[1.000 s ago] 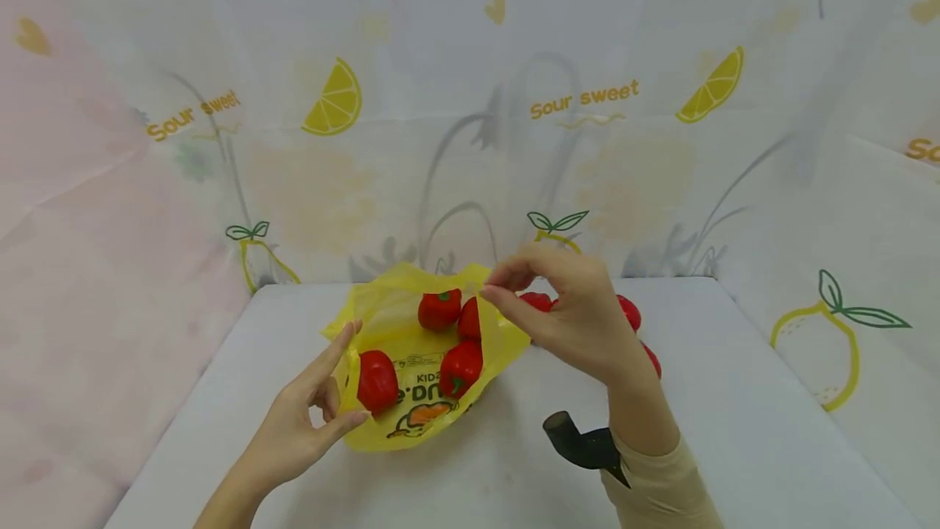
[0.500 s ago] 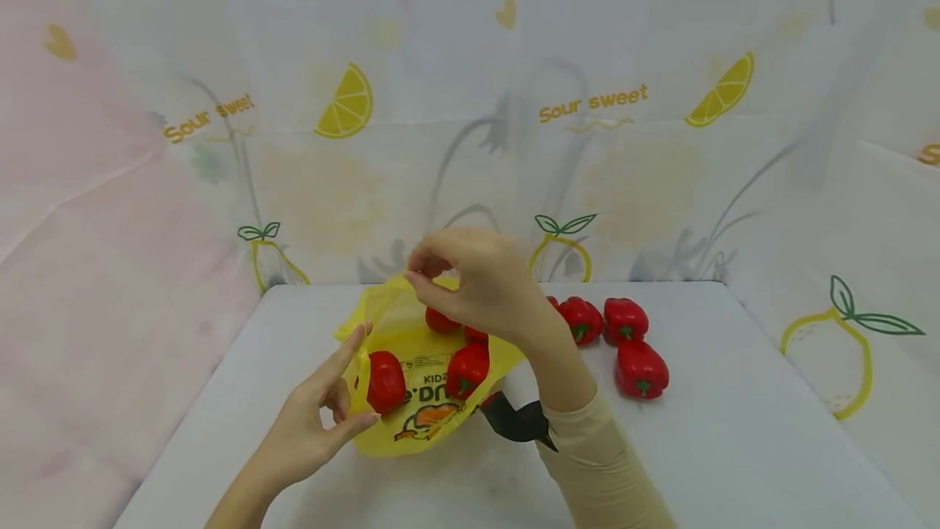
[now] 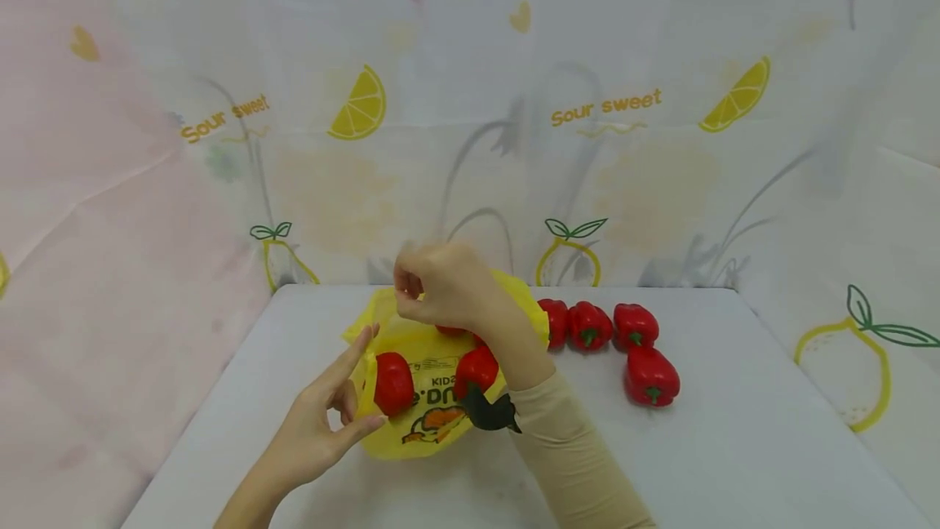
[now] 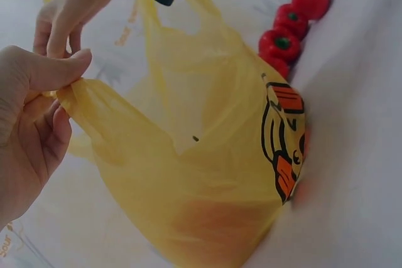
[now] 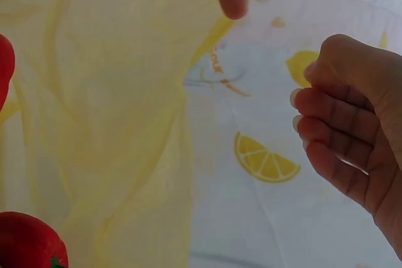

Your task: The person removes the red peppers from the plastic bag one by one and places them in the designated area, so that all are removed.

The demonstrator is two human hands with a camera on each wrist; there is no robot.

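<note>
Left of centre on the flat white table, pinching the thin yellow plastic bag with the bare left hand, likely to keep blocky red peppers exposed inside; curling the empty right hand above.

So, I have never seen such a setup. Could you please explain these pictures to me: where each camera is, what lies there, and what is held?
This is bare-handed human work, without a robot. The wide picture comes from a camera worn on the head; the other two come from a camera on each wrist. The left hand pinches the edge of a yellow plastic bag, with some red bell peppers inside. The right hand is curled near the bag and seems to hold nothing. Four more bell peppers sit on the white table, right of the bag.
</note>
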